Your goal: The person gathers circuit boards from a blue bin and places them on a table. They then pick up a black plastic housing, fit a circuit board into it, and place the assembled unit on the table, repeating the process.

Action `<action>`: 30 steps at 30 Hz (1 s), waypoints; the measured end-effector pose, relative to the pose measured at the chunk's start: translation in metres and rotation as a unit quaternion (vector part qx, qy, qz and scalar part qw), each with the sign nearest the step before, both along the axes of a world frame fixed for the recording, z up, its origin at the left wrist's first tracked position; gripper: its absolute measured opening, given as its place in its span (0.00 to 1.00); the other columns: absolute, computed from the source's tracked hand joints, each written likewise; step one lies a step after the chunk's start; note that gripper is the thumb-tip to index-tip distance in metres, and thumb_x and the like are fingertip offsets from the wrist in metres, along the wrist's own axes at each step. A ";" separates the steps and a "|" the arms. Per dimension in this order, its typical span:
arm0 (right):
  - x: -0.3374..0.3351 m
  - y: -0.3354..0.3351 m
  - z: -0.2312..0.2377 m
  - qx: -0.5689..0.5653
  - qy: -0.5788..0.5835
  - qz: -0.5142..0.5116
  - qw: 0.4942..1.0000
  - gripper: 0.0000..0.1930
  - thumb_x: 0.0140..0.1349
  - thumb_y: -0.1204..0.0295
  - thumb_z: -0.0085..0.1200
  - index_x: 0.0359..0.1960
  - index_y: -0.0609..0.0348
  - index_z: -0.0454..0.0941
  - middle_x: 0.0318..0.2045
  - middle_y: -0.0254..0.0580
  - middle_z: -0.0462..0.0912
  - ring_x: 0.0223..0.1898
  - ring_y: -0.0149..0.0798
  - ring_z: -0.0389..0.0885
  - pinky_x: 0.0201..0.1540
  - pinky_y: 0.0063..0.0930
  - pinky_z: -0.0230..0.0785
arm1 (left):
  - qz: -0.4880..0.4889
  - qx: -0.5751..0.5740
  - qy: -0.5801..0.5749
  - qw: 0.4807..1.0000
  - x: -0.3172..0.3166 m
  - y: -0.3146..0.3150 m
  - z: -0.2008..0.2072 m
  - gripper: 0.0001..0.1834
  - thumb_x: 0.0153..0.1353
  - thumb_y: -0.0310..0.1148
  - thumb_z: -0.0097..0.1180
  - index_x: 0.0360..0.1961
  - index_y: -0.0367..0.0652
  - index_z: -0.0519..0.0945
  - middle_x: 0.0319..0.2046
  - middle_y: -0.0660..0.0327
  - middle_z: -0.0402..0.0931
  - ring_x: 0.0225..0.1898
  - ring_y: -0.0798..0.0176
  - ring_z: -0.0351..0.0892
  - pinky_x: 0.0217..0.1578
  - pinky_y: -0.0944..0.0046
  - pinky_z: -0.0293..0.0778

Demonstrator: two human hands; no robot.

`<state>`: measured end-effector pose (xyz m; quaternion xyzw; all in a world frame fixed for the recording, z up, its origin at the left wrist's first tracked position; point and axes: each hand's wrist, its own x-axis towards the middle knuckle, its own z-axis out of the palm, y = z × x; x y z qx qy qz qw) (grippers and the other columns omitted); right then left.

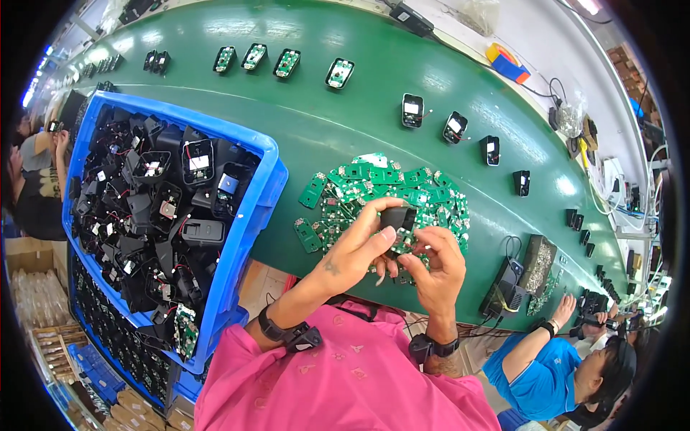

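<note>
My left hand (352, 251) grips a black plastic housing (399, 218), holding it tilted above a pile of green circuit boards (424, 188). Close beside the housing's lower right side is my right hand (437, 267), its fingers curled and its thumb turned toward the housing. Whatever sits between those fingertips is too small to make out. Green parts show just below the housing; I cannot tell whether they belong to it or to the pile behind.
To the left stands a blue crate (269, 154) full of black housings with wires. Spaced housings, some with boards (339, 73), line the green table (287, 118). A black power adapter (505, 287) lies at right, near a co-worker in a blue shirt (535, 381).
</note>
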<state>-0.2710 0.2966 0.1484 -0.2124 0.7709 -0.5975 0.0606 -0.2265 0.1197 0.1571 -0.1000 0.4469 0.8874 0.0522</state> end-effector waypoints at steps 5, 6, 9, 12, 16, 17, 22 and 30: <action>-0.008 -0.001 0.019 0.110 0.156 0.029 0.981 0.17 0.50 0.82 0.67 0.44 0.65 0.82 0.42 0.40 0.77 0.39 0.30 0.77 0.40 0.22 0.73 | -0.078 -0.144 0.009 0.986 0.002 0.003 -0.001 0.30 0.65 0.27 0.42 0.67 0.44 0.52 0.41 0.58 0.69 0.29 0.70 0.72 0.28 0.72 0.68; -0.007 -0.002 0.021 0.114 0.169 0.023 0.979 0.15 0.52 0.83 0.66 0.43 0.65 0.82 0.41 0.40 0.78 0.38 0.29 0.77 0.38 0.20 0.72 | -0.070 -0.143 0.007 0.987 0.003 0.006 -0.001 0.29 0.65 0.26 0.42 0.67 0.44 0.52 0.39 0.59 0.68 0.28 0.71 0.70 0.28 0.70 0.68; 0.004 -0.001 0.021 0.021 0.001 -0.016 1.000 0.12 0.57 0.83 0.61 0.44 0.66 0.83 0.37 0.41 0.79 0.30 0.26 0.77 0.29 0.17 0.69 | -0.053 -0.206 0.028 0.977 0.004 0.011 -0.009 0.29 0.65 0.25 0.41 0.67 0.43 0.52 0.37 0.60 0.68 0.28 0.71 0.70 0.28 0.69 0.68; 0.007 -0.003 0.029 -0.034 -0.104 0.014 0.994 0.08 0.61 0.82 0.59 0.42 0.66 0.84 0.32 0.39 0.80 0.23 0.25 0.77 0.22 0.17 0.66 | -0.059 -0.228 0.034 0.971 0.003 0.012 -0.006 0.29 0.65 0.24 0.40 0.67 0.42 0.52 0.36 0.60 0.68 0.28 0.71 0.70 0.29 0.68 0.69; 0.011 -0.009 0.026 -0.065 -0.133 0.006 0.989 0.07 0.64 0.81 0.56 0.42 0.68 0.82 0.31 0.38 0.81 0.23 0.23 0.76 0.20 0.16 0.63 | -0.072 -0.233 0.026 0.969 0.003 0.015 -0.003 0.29 0.65 0.24 0.41 0.67 0.41 0.51 0.36 0.59 0.69 0.29 0.70 0.70 0.30 0.68 0.69; 0.012 -0.010 0.026 -0.079 -0.149 0.001 0.986 0.06 0.65 0.80 0.55 0.41 0.67 0.82 0.30 0.37 0.81 0.23 0.22 0.76 0.20 0.16 0.63 | -0.069 -0.243 0.041 0.967 0.003 0.016 -0.005 0.29 0.65 0.24 0.41 0.67 0.41 0.52 0.36 0.59 0.70 0.29 0.70 0.70 0.30 0.68 0.69; 0.017 -0.012 0.032 -0.050 -0.161 -0.058 0.984 0.03 0.64 0.79 0.57 0.33 0.66 0.80 0.24 0.35 0.78 0.20 0.23 0.72 0.20 0.17 0.60 | -0.046 -0.271 0.073 0.959 0.004 0.020 -0.006 0.29 0.64 0.22 0.41 0.67 0.41 0.52 0.38 0.58 0.70 0.29 0.70 0.71 0.31 0.67 0.70; 0.001 0.000 0.053 0.128 -0.019 0.059 0.990 0.03 0.54 0.80 0.59 0.26 0.66 0.78 0.18 0.37 0.77 0.18 0.27 0.72 0.21 0.22 0.60 | -0.067 -0.280 0.085 0.954 0.005 0.004 0.013 0.34 0.61 0.23 0.43 0.69 0.40 0.53 0.45 0.54 0.72 0.31 0.68 0.72 0.34 0.65 0.73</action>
